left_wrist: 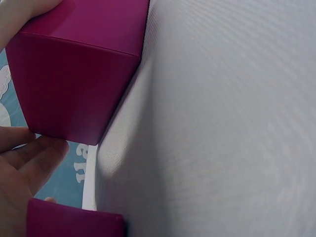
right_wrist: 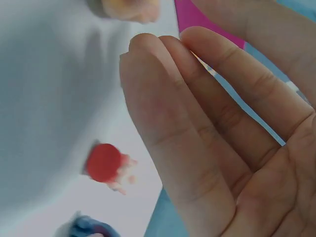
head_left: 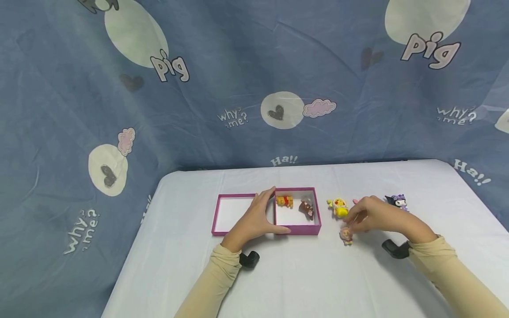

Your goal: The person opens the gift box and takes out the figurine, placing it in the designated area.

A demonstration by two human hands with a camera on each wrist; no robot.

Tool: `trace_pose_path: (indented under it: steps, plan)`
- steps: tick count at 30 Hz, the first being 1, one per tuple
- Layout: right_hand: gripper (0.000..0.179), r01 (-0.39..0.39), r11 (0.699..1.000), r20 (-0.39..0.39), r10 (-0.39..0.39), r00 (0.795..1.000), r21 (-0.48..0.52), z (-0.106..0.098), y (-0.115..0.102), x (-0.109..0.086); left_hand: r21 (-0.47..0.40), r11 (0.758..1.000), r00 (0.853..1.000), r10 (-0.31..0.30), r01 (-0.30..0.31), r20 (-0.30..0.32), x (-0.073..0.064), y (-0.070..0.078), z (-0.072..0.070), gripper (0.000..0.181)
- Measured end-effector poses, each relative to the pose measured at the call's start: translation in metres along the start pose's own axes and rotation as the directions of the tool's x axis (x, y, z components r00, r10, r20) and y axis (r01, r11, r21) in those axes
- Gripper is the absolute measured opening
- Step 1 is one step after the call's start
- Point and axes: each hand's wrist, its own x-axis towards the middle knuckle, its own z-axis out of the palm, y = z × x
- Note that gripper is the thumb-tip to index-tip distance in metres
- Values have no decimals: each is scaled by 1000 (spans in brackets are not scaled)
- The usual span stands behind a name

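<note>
My left hand (head_left: 254, 221) spans the near-left side of a magenta box (head_left: 302, 230), thumb at its front wall and fingers at its back corner. Inside the box lie a yellow bear figurine in a red shirt (head_left: 284, 201) and a brown figurine (head_left: 306, 210). In the left wrist view the fingertips touch the box's magenta wall (left_wrist: 74, 89). My right hand (head_left: 377, 216) hovers just over a small brown-pink figurine (head_left: 346, 236). In the right wrist view its fingers (right_wrist: 173, 123) are nearly straight with nothing between them, and the blurred figurine (right_wrist: 131, 9) lies beyond the fingertips.
A shallow magenta-rimmed lid (head_left: 232, 214) with a white inside lies left of the box. A yellow figurine (head_left: 339, 207) stands right of the box. A pink figurine with a red disc (right_wrist: 104, 164) and a purple-black figurine (head_left: 397, 201) lie farther right on the white table.
</note>
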Motion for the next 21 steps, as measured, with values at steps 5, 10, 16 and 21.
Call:
trace_pose_path:
  steps: [5, 10, 16, 21]
  plan:
    - [21, 17, 998, -11, -17, 1000, -52, -10, -9, 4, 0, 1000, 1000, 5, -5, -5, 1, -1, 1, 130]
    - [18, 45, 997, -8, -45, 999, -61, -17, -20, 13, -2, 1000, 1000, 1, -1, -1, -1, -1, 1, 130]
    - [21, 22, 999, 3, -22, 1000, -43, -25, -34, 27, -2, 1000, 1000, 3, -3, 0, -1, -1, 1, 130]
    - [23, 29, 997, 9, -29, 1000, -69, -29, -49, 45, -3, 1000, 1000, 2, -2, -2, 0, -1, 1, 130]
